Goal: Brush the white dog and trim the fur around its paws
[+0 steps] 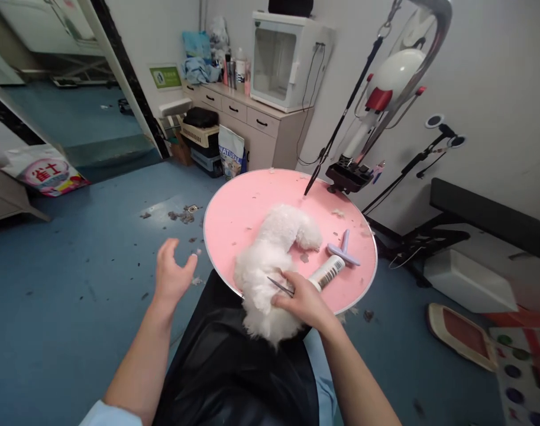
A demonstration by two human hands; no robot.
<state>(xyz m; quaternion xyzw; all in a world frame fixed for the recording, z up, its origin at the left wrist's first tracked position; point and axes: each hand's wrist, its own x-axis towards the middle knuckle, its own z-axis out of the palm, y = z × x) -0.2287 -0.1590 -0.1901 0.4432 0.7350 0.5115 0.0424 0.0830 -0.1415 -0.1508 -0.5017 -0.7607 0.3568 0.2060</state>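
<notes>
A fluffy white dog (274, 236) lies curled on a round pink grooming table (225, 201), its rear fur hanging over the near edge by my lap. My right hand (300, 299) rests against that fur and grips a thin, pointed metal tool (281, 286), whose handle is hidden in my fingers. Off the table to the left, my left hand (174, 272) hangs in the air with thumb and fingers apart. A small pale tuft (199, 252) shows near its thumb. Beside my right hand lies a white bottle (329, 271), and past it a purple slicker brush (344, 251).
A grooming arm (429, 53) with a black strap (340, 121) rises at the table's far right. Cut hair (183, 216) is scattered on the blue floor. Drawers (261, 121) carrying a white cabinet (276, 59) stand behind. A black bench (487, 213) is on the right.
</notes>
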